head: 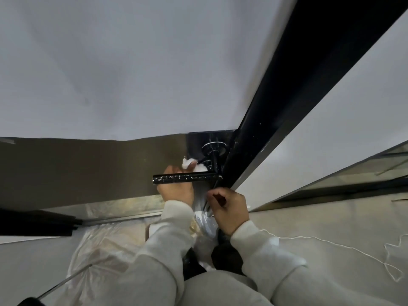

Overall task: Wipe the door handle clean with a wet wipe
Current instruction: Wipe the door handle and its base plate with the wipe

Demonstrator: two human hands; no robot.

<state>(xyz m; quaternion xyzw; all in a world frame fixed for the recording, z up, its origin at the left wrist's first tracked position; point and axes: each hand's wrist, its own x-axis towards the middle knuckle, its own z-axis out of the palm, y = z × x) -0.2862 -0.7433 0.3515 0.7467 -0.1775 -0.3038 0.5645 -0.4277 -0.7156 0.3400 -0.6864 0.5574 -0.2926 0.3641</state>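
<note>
A black lever door handle [187, 179] juts out from the white door [132, 74], its round rose [213, 148] just above. My left hand [176, 191] is behind and under the lever, closed on a crumpled white wet wipe [192, 164] that presses against the handle's neck. My right hand [229, 208] grips the black door edge [265, 129] just below the handle, fingers curled around it. Both arms wear light grey sleeves.
A brown panel [77, 168] runs across the door's lower part. Clear plastic sheeting [106, 246] lies on the floor at lower left. A white cord [344, 246] trails over the pale floor at right. A white wall [353, 107] flanks the door edge.
</note>
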